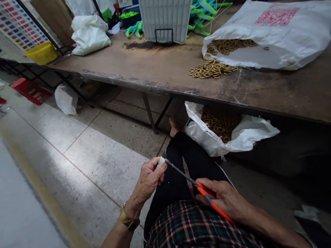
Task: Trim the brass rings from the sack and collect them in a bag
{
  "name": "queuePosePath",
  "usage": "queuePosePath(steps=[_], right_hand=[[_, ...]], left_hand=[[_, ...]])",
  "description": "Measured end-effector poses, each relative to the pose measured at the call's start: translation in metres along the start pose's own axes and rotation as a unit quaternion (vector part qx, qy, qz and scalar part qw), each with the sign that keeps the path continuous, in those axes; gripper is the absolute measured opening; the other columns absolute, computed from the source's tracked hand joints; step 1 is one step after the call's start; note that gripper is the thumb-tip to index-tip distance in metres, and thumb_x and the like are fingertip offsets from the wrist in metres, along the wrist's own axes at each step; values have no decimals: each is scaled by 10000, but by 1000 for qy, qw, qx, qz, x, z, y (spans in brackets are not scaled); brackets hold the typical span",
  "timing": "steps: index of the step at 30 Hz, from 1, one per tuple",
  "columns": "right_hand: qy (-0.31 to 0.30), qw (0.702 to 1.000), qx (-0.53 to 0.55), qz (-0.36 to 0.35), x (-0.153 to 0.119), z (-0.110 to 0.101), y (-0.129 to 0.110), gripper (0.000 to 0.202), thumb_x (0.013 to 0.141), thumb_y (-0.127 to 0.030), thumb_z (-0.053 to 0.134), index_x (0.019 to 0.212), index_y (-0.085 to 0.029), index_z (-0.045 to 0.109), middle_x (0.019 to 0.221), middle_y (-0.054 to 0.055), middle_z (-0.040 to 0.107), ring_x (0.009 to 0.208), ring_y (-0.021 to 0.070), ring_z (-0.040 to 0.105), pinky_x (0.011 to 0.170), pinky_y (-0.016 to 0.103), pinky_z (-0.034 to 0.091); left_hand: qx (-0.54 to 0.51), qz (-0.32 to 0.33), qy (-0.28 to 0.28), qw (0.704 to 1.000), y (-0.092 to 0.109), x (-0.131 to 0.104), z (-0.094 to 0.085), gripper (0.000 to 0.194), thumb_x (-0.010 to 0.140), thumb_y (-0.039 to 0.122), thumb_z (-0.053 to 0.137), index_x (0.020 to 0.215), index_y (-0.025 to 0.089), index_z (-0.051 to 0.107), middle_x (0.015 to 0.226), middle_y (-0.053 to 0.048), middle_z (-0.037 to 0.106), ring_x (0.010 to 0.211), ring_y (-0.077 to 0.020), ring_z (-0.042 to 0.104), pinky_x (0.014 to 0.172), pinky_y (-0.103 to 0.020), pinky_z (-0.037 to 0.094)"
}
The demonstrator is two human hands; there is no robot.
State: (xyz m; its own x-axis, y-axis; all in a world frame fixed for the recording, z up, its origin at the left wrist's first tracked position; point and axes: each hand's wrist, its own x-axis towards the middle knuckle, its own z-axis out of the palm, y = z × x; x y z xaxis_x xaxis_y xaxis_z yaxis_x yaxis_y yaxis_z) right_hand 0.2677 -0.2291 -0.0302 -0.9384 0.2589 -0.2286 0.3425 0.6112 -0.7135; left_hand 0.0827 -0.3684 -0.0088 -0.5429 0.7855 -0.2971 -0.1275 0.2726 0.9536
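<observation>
My left hand (146, 183) pinches a small whitish piece (161, 161) between thumb and fingers, above my lap; what exactly it is cannot be made out. Orange-handled long-nose pliers (209, 198) are gripped in my right hand (227, 198). Their thin dark jaws point up and left, and the tips reach the whitish piece; whether they bite on it is too small to tell. Beyond my knees, an open white sack (251, 131) holds many brass-coloured rings (220, 125).
A long brown workbench (131, 68) runs across in front. On it lie a pile of brass-coloured rings (213, 69), a white sack (290, 35) spilling more, a grey plastic crate (167, 5) and green-blue plastic pieces (206, 0). A yellow tub (42, 54) sits further left.
</observation>
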Motion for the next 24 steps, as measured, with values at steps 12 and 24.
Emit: queuePosePath(steps=[12,24], right_hand=[[-9,999,48,16,-1,-5,-7,170,758,-363,519,799,-214,590,606,-42,535,576,111,479,541,203,360],[-37,992,113,29,-1,-1,-3,161,798,-329,483,738,-192,543,594,-56,464,549,81,406,518,190,323]], left_hand=[[48,23,34,998,0,2,5,217,768,352,546,691,150,520,561,45,471,469,-56,411,456,-175,322],[10,2,16,1000,0,2,5,316,814,438,485,708,144,533,578,22,502,482,-63,425,475,-193,312]])
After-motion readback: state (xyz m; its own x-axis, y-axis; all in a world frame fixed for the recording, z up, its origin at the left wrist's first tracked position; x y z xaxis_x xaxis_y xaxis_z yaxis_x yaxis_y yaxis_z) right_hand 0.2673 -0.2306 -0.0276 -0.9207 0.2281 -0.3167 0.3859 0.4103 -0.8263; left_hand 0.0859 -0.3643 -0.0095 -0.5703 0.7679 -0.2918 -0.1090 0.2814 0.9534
